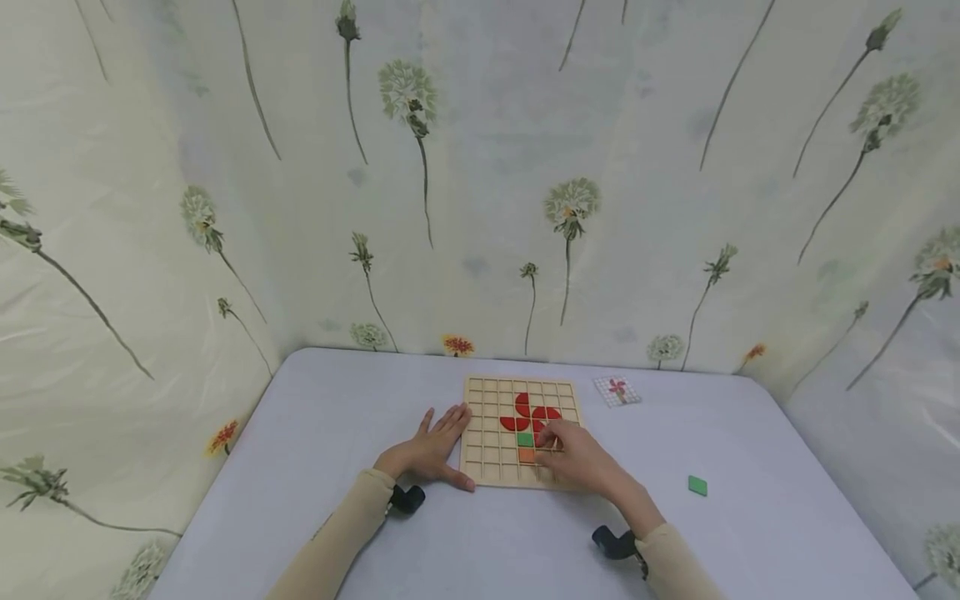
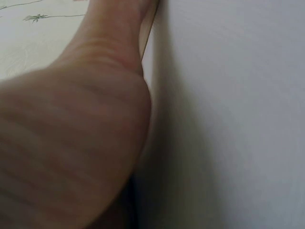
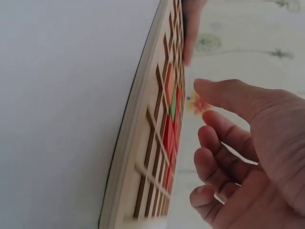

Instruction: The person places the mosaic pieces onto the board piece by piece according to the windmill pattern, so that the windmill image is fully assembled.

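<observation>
A wooden grid board (image 1: 491, 477) lies flat on the table. Red rounded pieces (image 1: 514, 423) form a pinwheel in its cells, with a green square (image 1: 525, 439) and an orange square (image 1: 527, 456) below. My left hand (image 1: 431, 450) lies spread at the board's left edge, fingertips touching it; its palm side (image 2: 71, 138) fills much of the left wrist view. Over the board's right part hovers my right hand (image 1: 581, 458), covering some cells. In the right wrist view, that hand's fingers (image 3: 224, 129) are loosely bent, thumb and index apart, holding nothing.
A small pattern card (image 1: 618, 390) with a red pinwheel picture lies beyond the board's upper right corner. One loose green tile (image 1: 697, 485) rests on the table (image 1: 780, 500) to the right. Behind the table hangs a flowered curtain (image 1: 480, 167).
</observation>
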The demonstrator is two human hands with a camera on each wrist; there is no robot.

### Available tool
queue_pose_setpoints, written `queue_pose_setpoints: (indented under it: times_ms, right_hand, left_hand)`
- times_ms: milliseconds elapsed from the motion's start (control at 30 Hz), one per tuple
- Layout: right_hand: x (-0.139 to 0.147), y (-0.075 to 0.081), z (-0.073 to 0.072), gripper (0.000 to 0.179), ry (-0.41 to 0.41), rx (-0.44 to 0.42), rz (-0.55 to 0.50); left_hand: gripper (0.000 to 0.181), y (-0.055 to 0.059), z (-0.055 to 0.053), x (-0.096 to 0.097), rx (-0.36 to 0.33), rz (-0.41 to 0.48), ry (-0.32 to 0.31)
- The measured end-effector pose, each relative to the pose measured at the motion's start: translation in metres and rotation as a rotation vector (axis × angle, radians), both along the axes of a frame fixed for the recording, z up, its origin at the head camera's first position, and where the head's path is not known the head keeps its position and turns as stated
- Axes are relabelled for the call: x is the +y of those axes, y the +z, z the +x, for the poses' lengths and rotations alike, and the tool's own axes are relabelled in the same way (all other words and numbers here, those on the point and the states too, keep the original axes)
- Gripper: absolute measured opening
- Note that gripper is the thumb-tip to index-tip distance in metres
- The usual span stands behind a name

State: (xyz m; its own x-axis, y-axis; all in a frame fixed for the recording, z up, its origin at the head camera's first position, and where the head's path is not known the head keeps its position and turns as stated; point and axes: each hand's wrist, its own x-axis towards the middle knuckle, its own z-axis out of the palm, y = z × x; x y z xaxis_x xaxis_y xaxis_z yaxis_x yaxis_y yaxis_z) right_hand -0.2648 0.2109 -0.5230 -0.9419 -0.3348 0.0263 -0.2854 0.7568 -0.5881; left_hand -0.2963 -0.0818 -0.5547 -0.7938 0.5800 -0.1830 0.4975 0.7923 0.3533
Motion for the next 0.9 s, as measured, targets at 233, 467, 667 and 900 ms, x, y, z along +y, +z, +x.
queue_pose_setpoints:
  times_ms: [233, 467, 667, 900]
  right_hand:
    - [0.051, 0.001, 0.008, 0.037, -0.083, -0.016, 0.039]
    - [0.107, -0.002, 0.018, 0.047, -0.132, -0.015, 0.102]
    - [0.154, -0.002, 0.023, 0.053, -0.184, -0.004, 0.121]
    - [0.197, -0.003, 0.028, 0.058, -0.237, 0.003, 0.118]
  left_hand:
    - [0.127, 0.004, 0.001, 0.001, 0.003, -0.002, -0.004]
    - [0.127, 0.002, 0.002, 0.001, 0.007, -0.014, -0.014]
    - [0.128, 0.003, 0.002, 0.002, 0.007, -0.014, -0.01]
    - [0.128, 0.002, 0.002, 0.002, 0.005, -0.018, -0.003]
